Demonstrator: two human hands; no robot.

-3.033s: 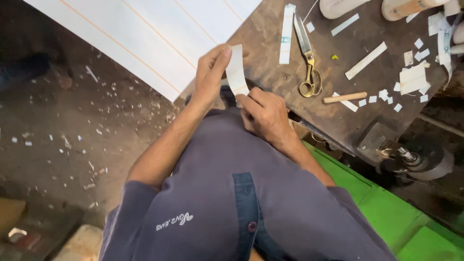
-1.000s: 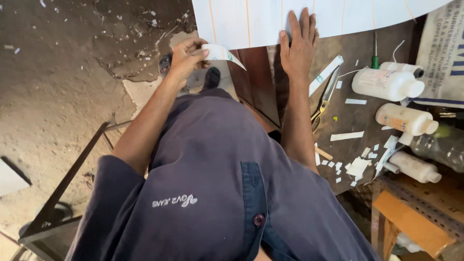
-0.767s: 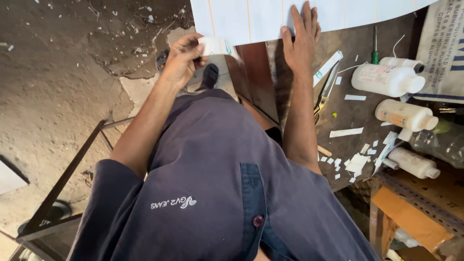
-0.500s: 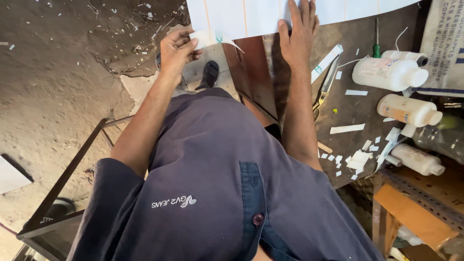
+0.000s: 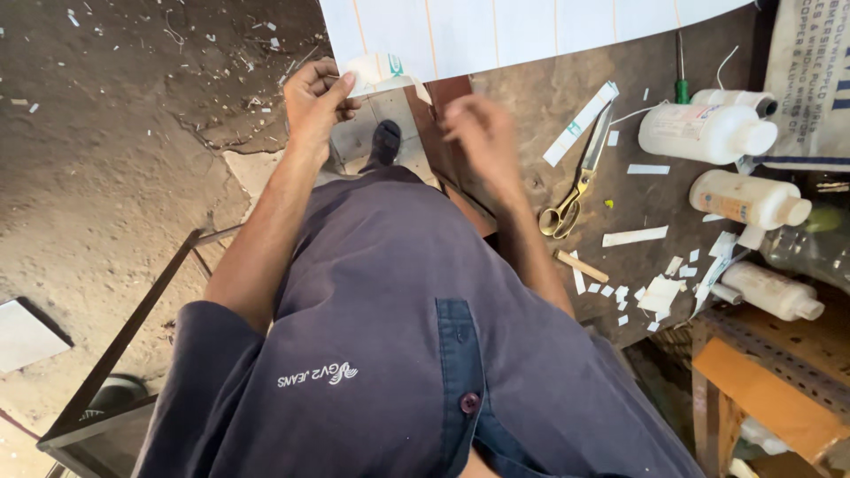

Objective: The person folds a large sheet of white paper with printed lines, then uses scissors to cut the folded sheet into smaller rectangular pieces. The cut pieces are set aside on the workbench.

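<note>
Dusty concrete floor to the left; dark, stained workbench [image 5: 655,204] ahead and right, littered with paper scraps. Left hand [image 5: 314,102] pinches a small curled white paper strip [image 5: 382,73], raised just below the near edge of a large white sheet with thin orange lines [image 5: 505,31]. Right hand [image 5: 482,142] hovers over the bench edge, blurred, fingers loosely bent, grasping nothing. Brass-handled scissors [image 5: 580,177] lie on the bench right of that hand. White plastic bottles [image 5: 708,133] lie further right.
</note>
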